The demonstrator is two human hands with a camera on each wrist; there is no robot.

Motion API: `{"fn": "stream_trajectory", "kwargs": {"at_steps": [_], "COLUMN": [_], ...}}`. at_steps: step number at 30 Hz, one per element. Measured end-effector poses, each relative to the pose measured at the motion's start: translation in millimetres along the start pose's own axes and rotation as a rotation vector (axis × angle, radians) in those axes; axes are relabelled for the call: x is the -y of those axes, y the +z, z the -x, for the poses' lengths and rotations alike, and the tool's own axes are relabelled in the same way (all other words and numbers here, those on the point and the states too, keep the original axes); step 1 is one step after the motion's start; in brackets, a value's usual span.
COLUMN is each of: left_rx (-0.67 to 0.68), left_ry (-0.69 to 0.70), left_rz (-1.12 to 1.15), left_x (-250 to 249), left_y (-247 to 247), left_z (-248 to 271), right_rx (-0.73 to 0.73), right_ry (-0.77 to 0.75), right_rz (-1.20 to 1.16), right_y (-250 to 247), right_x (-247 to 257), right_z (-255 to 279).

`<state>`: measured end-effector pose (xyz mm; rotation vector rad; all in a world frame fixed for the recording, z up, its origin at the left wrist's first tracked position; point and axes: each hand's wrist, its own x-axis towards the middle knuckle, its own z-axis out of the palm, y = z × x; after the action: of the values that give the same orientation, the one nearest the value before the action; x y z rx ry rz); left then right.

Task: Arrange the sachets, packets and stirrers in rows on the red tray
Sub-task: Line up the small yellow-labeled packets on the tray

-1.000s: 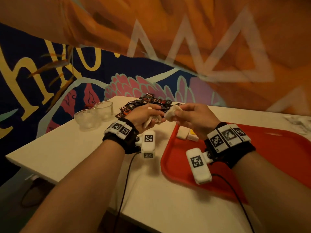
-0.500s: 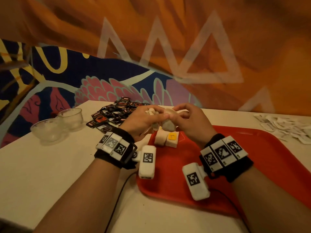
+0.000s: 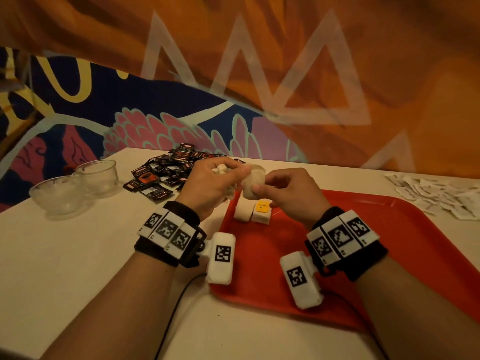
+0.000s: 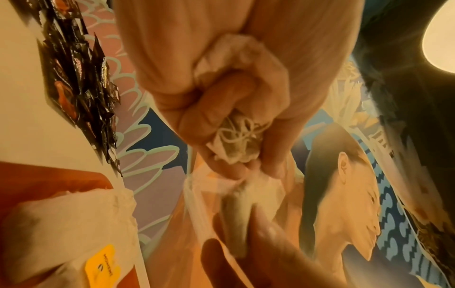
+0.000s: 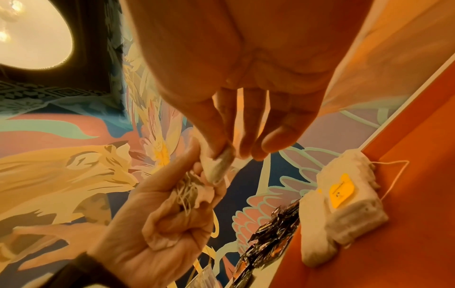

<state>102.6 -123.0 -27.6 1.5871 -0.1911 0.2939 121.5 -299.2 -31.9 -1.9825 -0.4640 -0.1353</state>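
Red tray (image 3: 389, 255) holds two sachets (image 3: 252, 214) (touching)

No legible text; print on yellow tag (image 3: 261, 206) and black sachets (image 3: 166, 172) too blurred.

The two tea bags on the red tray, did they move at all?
No. The two tea bags lie side by side in the far left corner of the red tray, just as before. Only the camera view shifted.

Two tea bags (image 3: 252, 215) lie side by side on one red tray (image 3: 389, 245) — one bears a yellow tag. Two glass bowls (image 3: 78, 188) stand left; the black sachets (image 3: 166, 172) and white packets (image 3: 439, 196) form heaps too dense to count.
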Motion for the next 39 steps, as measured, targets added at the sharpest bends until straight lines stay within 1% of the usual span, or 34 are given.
{"fn": "stream_trajectory", "kwargs": {"at_steps": [2, 5, 9, 12, 15, 19, 23, 28, 32, 39], "left_rx": [-0.020, -0.071, -0.105, -0.120, -0.126, -0.131, -0.135, -0.136, -0.125, -0.120], "left_ry": [-0.022, -0.099, -0.225, -0.284, -0.315, -0.334, -0.349, -0.351, -0.356, -0.370], "left_rz": [0.004, 0.066, 0.202, 0.312, 0.390, 0.409, 0.421, 0.423, 0.425, 0.410], "left_x": [1, 4, 11, 14, 16, 22, 26, 26, 26, 26], "left_y": [-2, -4, -13, -20, -25, -29, -32, -33, -33, -33], "left_z": [-2, -4, -6, -8, -8, -8, -11, -12, -12, -11], "right_rx": [0.005, 0.039, 0.078, 0.121, 0.171, 0.208, 0.206, 0.188, 0.200, 0.280], "right_ry": [0.020, 0.088, 0.253, 0.315, 0.343, 0.397, 0.410, 0.448, 0.395, 0.350], "right_rz": [0.045, 0.069, 0.053, 0.190, 0.359, 0.400, 0.480, 0.425, 0.618, 0.804], "right_y": [-2, -8, -12, -4, 13, 31, 44, 48, 53, 52], "right_x": [-3, -8, -11, -8, -2, 6, 9, 6, 7, 14], "right_z": [-2, -5, -15, -24, -27, -26, -30, -32, -33, -31]}}
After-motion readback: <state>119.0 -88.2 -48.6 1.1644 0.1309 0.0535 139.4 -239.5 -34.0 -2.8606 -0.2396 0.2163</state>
